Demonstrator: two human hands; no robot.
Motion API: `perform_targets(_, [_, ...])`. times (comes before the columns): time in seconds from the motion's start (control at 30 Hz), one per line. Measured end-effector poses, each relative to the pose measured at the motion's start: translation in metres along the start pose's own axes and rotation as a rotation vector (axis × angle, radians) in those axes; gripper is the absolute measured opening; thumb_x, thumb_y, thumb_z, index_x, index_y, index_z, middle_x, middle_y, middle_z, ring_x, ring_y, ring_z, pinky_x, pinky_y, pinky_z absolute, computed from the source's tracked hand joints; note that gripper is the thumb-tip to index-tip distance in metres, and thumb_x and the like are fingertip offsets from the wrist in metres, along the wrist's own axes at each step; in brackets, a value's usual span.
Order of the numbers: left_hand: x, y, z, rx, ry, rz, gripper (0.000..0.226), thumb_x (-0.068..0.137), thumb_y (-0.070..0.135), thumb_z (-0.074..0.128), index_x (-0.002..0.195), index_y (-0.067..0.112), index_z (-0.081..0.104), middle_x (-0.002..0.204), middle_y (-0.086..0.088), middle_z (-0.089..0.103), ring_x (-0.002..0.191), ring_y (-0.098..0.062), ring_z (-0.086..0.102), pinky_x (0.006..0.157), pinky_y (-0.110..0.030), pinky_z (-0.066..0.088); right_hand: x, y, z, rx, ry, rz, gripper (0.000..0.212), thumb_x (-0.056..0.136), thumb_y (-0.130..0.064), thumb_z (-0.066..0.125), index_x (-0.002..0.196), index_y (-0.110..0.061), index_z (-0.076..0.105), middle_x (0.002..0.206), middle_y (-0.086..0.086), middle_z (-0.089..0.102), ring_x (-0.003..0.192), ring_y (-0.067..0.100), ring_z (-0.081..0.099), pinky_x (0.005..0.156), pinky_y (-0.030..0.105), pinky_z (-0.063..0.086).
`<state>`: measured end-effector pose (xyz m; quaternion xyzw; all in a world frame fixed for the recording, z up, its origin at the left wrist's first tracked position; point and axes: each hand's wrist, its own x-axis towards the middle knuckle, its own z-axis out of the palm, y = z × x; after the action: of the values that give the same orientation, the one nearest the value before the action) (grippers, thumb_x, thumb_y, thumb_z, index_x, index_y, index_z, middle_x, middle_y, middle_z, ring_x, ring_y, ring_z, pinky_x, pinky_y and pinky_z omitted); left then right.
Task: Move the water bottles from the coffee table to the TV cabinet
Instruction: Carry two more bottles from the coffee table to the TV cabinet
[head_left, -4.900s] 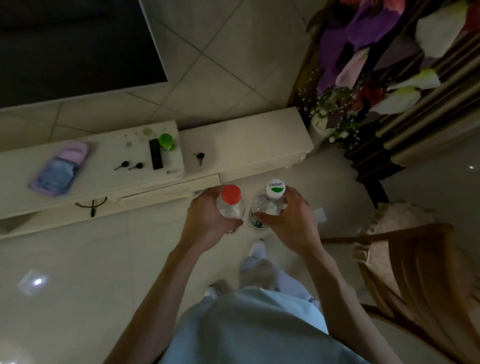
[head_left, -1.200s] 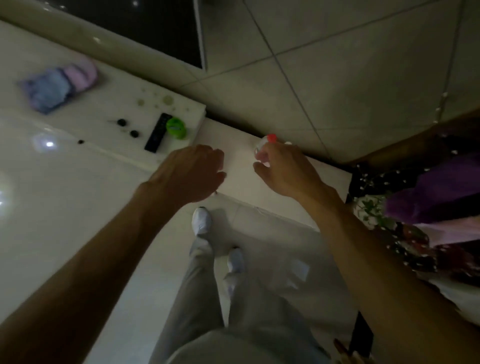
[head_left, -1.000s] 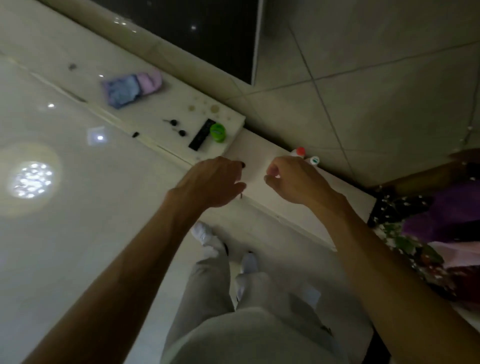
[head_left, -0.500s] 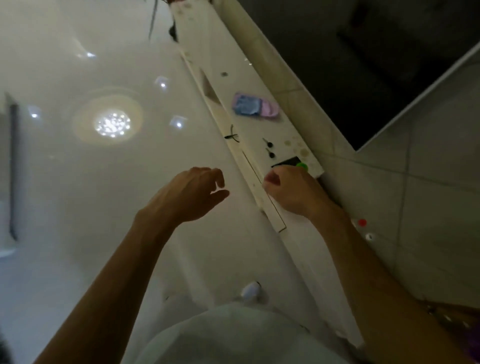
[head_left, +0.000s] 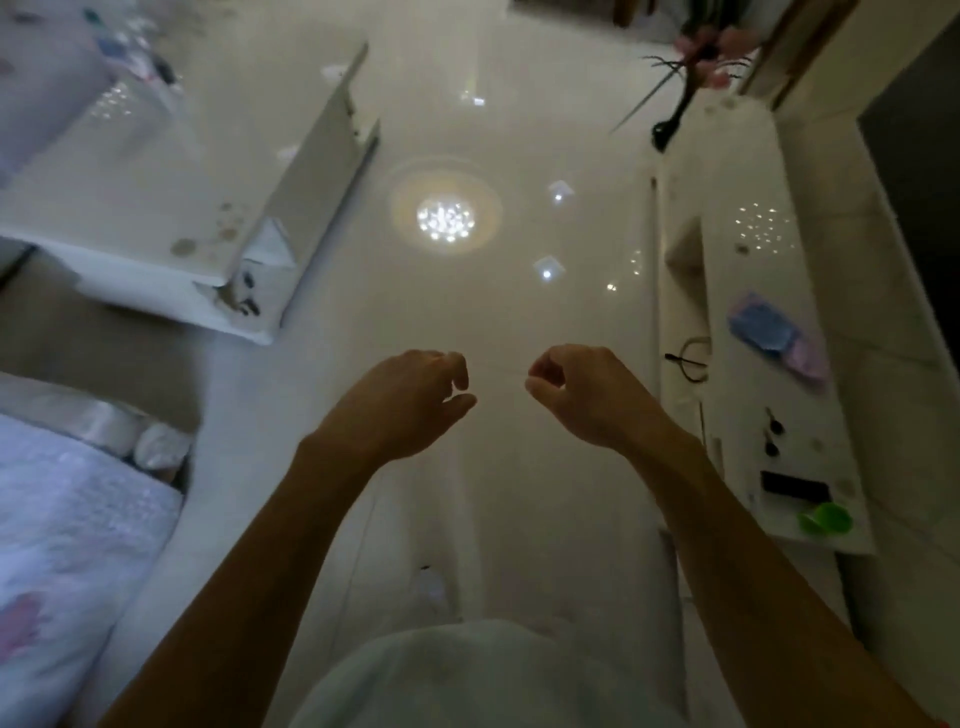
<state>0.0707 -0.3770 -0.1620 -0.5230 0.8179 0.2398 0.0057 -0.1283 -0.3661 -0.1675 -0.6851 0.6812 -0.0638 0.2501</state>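
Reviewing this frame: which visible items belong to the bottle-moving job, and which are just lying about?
Job: left hand and right hand, both empty; coffee table; TV cabinet. No bottles are in view.

Lying about: blue-pink cloth, black remote, green object, vase of flowers.

Green lid (head_left: 826, 518) beside black remote (head_left: 794, 488); blue-pink pouch (head_left: 776, 338) farther along.

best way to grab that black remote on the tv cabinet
Grip the black remote across its two long edges, from above. It lies flat on the TV cabinet, a thin bar; the green object sits close by one long edge, so pinch near the far end.
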Motion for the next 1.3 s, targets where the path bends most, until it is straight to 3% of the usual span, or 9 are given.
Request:
perform_targets(0.13, [-0.026, -0.053, -0.022, -0.045, 0.101, -0.116, 0.024, 0.092, 0.036, 0.054, 0.106, 0.018, 0.06, 0.101, -0.001, 0.066, 0.082, -0.013, 0.06, 0.076, -0.028, 0.052, 0.035, -0.055, 0.014, -0.055, -0.063, -0.151, 0.024, 0.091, -0.032, 0.059, 0.101, -0.014, 0.07, 0.099, 0.003, 0.07, 0.086, 0.018, 0.063, 0.08, 0.034, 0.053])
perform_targets(0.27, [-0.049, -0.094, -0.035, -0.069, 0.13, -0.211, 0.026, 0.092, 0.037, 0.054, 0.108, 0.018, 0.06, 0.105, -0.001, 0.064, 0.084, -0.013, 0.057, 0.075, -0.026, 0.046, 0.063, -0.1, 0.028, -0.103, -0.131, -0.29, 0.029, 0.093, -0.031, 0.058, 0.113, -0.012, 0.066, 0.108, 0.004, 0.069, 0.092, 0.017, 0.063, 0.083, 0.03, 0.05])
perform_targets(0.5, [-0.073, -0.151, -0.053, -0.076, 0.036, -0.406, 0.033, 0.092, 0.042, 0.052, 0.118, 0.021, 0.055, 0.12, -0.001, 0.06, 0.099, -0.015, 0.057, 0.088, -0.03, 0.047, 0.122, -0.154, 0.048, -0.201, -0.256, -0.478, 0.032, 0.094, -0.033, 0.055, 0.113, -0.009, 0.066, 0.11, 0.007, 0.068, 0.091, 0.018, 0.061, 0.078, 0.028, 0.047])
perform_targets(0.63, [-0.071, -0.178, -0.072, -0.072, 0.013, -0.518, 0.035, 0.093, 0.042, 0.052, 0.12, 0.02, 0.055, 0.122, -0.002, 0.059, 0.101, -0.016, 0.057, 0.088, -0.029, 0.046, 0.163, -0.178, 0.053, -0.225, -0.3, -0.553, 0.034, 0.095, -0.035, 0.054, 0.112, -0.009, 0.066, 0.109, 0.006, 0.067, 0.092, 0.02, 0.063, 0.084, 0.037, 0.053])
perform_targets(0.97, [-0.015, -0.226, -0.128, -0.135, 0.088, -0.665, 0.032, 0.091, 0.044, 0.054, 0.113, 0.021, 0.058, 0.115, 0.0, 0.063, 0.087, -0.009, 0.053, 0.076, -0.022, 0.04, 0.279, -0.223, 0.041, -0.217, -0.314, -0.681, 0.031, 0.096, -0.037, 0.051, 0.109, -0.013, 0.065, 0.105, 0.003, 0.065, 0.089, 0.017, 0.058, 0.077, 0.03, 0.047])
perform_targets(1.1, [0.005, -0.249, -0.141, -0.175, 0.153, -0.714, 0.03, 0.089, 0.044, 0.056, 0.11, 0.022, 0.059, 0.114, -0.001, 0.065, 0.084, -0.008, 0.053, 0.076, -0.022, 0.04, 0.31, -0.246, 0.041, -0.213, -0.321, -0.73, 0.033, 0.095, -0.036, 0.052, 0.112, -0.011, 0.065, 0.107, 0.002, 0.066, 0.093, 0.017, 0.062, 0.086, 0.038, 0.053])
perform_targets(1.3, [0.003, -0.294, -0.157, -0.223, 0.22, -0.795, 0.028, 0.089, 0.043, 0.056, 0.108, 0.022, 0.06, 0.11, 0.002, 0.066, 0.083, -0.008, 0.055, 0.075, -0.021, 0.039, 0.349, -0.299, 0.059, -0.255, -0.378, -0.819, 0.035, 0.095, -0.037, 0.053, 0.117, -0.012, 0.063, 0.113, 0.003, 0.066, 0.097, 0.017, 0.063, 0.09, 0.038, 0.053])
